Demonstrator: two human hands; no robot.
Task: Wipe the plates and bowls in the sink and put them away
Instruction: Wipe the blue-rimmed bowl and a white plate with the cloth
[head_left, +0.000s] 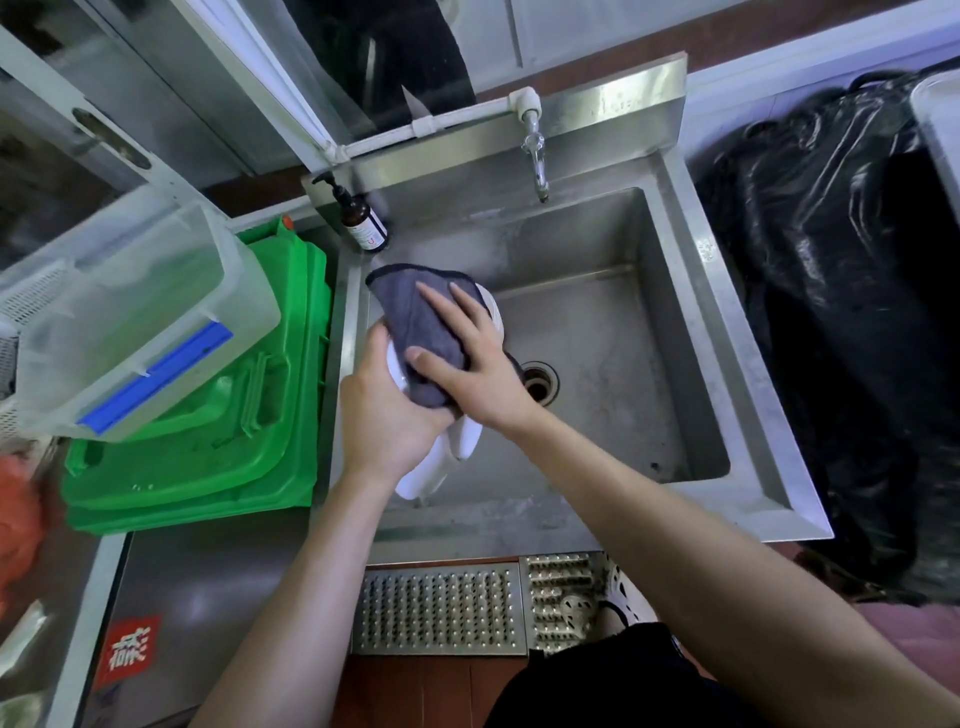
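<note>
Over the left side of the steel sink (613, 332), my left hand (387, 415) grips a white plate (496, 317) by its edge, holding it tilted. A grey cloth (415, 322) covers most of the plate. My right hand (470, 358) presses the cloth onto the plate with fingers spread flat and the thumb across the cloth. More white dishes (447, 462) lean against the sink's near left wall below my hands; how many, I cannot tell.
A tap (537, 161) hangs over the sink's back wall, and a brown pump bottle (363, 223) stands at the back left corner. Left of the sink lie green bin lids (208, 415) with a clear plastic crate (130, 322) above. Black bags (841, 291) fill the right side.
</note>
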